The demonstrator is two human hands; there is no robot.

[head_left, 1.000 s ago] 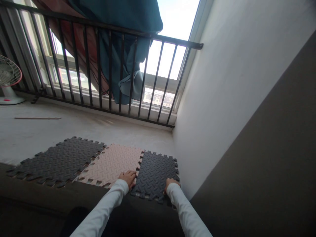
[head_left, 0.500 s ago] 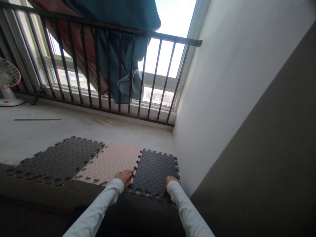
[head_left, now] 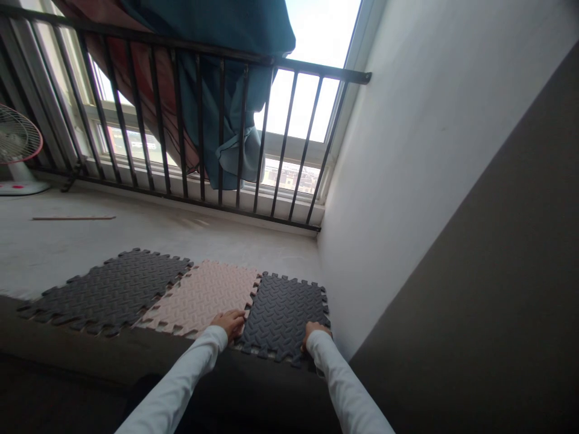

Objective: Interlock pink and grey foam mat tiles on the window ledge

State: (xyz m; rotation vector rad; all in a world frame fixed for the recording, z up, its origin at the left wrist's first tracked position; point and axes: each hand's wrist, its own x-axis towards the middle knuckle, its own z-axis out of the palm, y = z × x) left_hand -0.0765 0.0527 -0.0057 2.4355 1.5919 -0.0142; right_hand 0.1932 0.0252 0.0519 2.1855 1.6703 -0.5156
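Observation:
Three foam puzzle mats lie in a row on the ledge: a dark grey mat [head_left: 113, 289] on the left, a pink mat [head_left: 208, 292] in the middle and a darker, nearly black mat [head_left: 284, 313] on the right. My left hand [head_left: 230, 322] rests on the pink mat's front right corner, fingers stretched over the seam with the black mat. At the black mat's front right part, close to the wall, my right hand [head_left: 314, 333] is curled on its edge; the fingertips are partly hidden.
A black metal railing [head_left: 221, 129] runs along the window, with a blue and red curtain [head_left: 203, 72] behind it. On the right rises a white wall [head_left: 398, 169]. A fan [head_left: 20, 144] and a thin strip [head_left: 75, 218] are on the ledge [head_left: 149, 226], whose front edge drops off.
The view has shifted very slightly, so everything on the left sits a little further right. Both hands stay in place on the mats.

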